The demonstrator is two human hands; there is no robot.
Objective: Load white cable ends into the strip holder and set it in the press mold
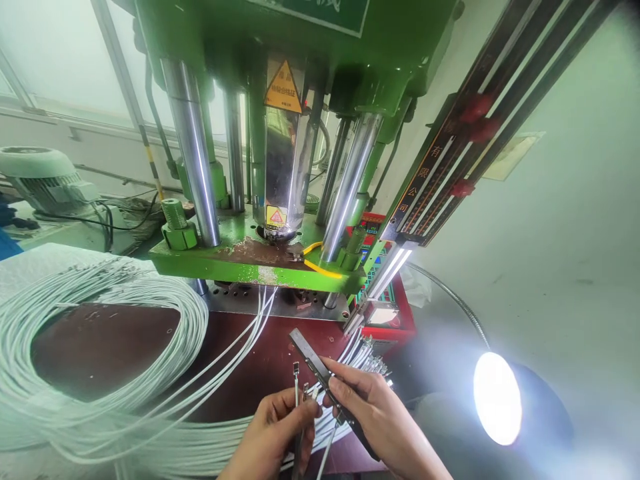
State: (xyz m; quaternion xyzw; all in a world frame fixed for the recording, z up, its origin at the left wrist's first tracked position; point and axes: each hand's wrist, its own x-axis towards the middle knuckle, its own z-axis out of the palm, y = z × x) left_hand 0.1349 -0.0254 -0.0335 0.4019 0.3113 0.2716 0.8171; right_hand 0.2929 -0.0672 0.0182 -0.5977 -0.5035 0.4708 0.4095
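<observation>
Low in the head view, my left hand [283, 427] pinches a thin white cable [297, 393] whose small metal connector [296, 368] points upward. A dark strip partly shows beneath those fingers. My right hand [373, 407] closes around a long, narrow dark metal bar [306, 352], tilted with its far end up and to the left. Both hands are close together, and small metal ends show between them. Behind my fingers lies a bundle of white cables [357, 353] with metal tips. Exactly where the bar meets the cable ends is hard to make out.
A green press [235, 267] with steel columns stands ahead, several white cables running out under its plate. Yellow-handled pliers [323, 270] rest on it. Coiled white cables [190, 333] cover the left side of the table. A lit lamp [497, 399] and a red control box [407, 313] are at right.
</observation>
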